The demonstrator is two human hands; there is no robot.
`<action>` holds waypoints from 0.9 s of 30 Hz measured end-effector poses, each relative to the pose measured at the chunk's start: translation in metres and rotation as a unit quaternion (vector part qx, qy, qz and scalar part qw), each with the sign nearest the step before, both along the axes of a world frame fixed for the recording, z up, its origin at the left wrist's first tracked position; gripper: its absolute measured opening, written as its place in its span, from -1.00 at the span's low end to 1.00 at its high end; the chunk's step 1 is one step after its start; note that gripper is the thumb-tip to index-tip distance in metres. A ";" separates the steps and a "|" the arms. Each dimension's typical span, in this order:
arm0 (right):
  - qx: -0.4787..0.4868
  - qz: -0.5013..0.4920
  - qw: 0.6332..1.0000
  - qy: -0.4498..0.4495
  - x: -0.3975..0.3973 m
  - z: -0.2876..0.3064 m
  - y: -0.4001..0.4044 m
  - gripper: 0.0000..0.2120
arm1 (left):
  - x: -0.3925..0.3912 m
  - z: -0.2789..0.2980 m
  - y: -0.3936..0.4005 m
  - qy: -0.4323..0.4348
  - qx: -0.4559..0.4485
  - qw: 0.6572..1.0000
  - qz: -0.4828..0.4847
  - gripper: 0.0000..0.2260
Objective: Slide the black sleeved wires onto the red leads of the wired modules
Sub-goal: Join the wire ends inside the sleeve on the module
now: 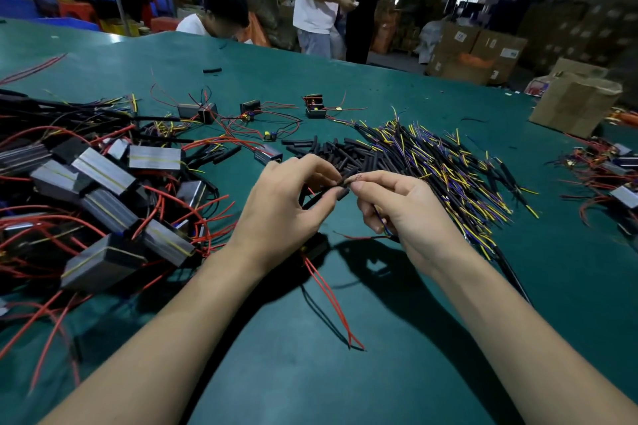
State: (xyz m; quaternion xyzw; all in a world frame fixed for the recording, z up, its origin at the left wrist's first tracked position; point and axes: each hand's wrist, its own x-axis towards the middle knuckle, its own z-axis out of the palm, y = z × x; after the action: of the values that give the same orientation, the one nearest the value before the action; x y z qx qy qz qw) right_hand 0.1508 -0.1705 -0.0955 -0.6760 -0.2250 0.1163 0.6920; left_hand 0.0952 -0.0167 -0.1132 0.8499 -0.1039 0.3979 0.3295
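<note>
near the centre of the frame, the left hand (pixel 283 197) pinches a short black sleeve tube (pixel 340 183) between thumb and curled fingers, and the right hand (pixel 400 207) pinches a thin wire with a bared copper tip (pixel 359 177) at the tube's mouth, its other fingers curled round a dark wire running down through the palm. the fingertips of both hands almost meet above the green table mat (pixel 397 338). below the hands, a small dark module (pixel 316 247) lies on the mat, with a pair of red leads (pixel 331 300) trailing toward the lower centre. a heap of grey box-shaped wired modules with red leads (pixel 103 203) fills the left side. a pile of loose black sleeve pieces (pixel 331 152) lies just above the hands, and a spread of black sleeved wires with yellow and purple ends (pixel 448 166) covers the centre right. a brown cardboard box (pixel 573 103) sits at the upper right edge of the table.
</note>
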 end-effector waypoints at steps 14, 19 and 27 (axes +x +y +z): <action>-0.015 0.008 0.998 -0.062 0.005 -0.005 -0.005 -0.91 | 0.002 0.000 -0.003 0.016 0.002 1.000 0.016 -0.92; -0.011 0.006 0.997 -0.076 0.005 -0.006 -0.003 -0.93 | 0.001 0.001 -0.003 0.016 -0.007 1.000 0.014 -0.92; -0.054 0.001 0.991 -0.121 0.005 -0.007 -0.003 -0.91 | 0.001 0.004 -0.006 0.030 -0.021 0.999 0.028 -0.86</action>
State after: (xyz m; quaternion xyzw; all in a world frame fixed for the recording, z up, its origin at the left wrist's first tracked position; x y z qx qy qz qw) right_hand 0.1561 -0.1736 -0.1028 -0.7214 -0.3011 0.0463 0.6219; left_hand 0.0960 -0.0229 -0.1095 0.8570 -0.0613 0.3831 0.3392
